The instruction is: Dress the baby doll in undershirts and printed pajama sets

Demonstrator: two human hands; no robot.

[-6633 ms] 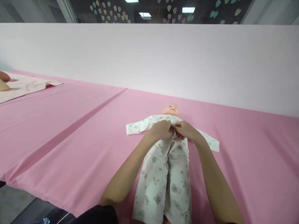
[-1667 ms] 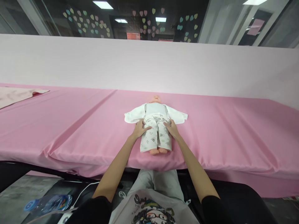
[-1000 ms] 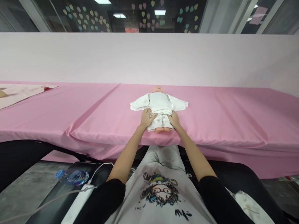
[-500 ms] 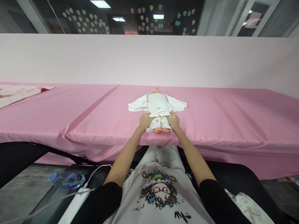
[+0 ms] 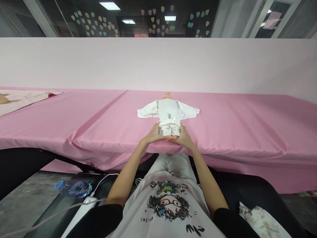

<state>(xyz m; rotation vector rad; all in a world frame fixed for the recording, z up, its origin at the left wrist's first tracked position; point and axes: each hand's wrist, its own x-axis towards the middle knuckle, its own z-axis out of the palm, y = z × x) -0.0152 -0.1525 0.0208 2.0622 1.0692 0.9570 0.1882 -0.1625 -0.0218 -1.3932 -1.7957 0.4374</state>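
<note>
A baby doll (image 5: 169,114) lies on its back on the pink-covered table (image 5: 99,122), head away from me, feet at the near edge. It wears a white top with the sleeves spread out and patterned trousers (image 5: 169,128). My left hand (image 5: 154,135) and my right hand (image 5: 183,136) close around the bottom of the trouser legs and the doll's feet from either side. Their fingertips meet in front and cover the feet.
A white partition (image 5: 158,62) runs behind the table. A beige cloth (image 5: 27,98) lies far left, with part of another person's hand (image 5: 3,98) on it. Below the table edge are a water bottle (image 5: 73,188), a white cable (image 5: 49,216) and a patterned garment (image 5: 263,219).
Both hands have slid from the doll's hips down to its feet. The patterned trousers look shorter and bunched low. The feet, visible before, are now covered.
</note>
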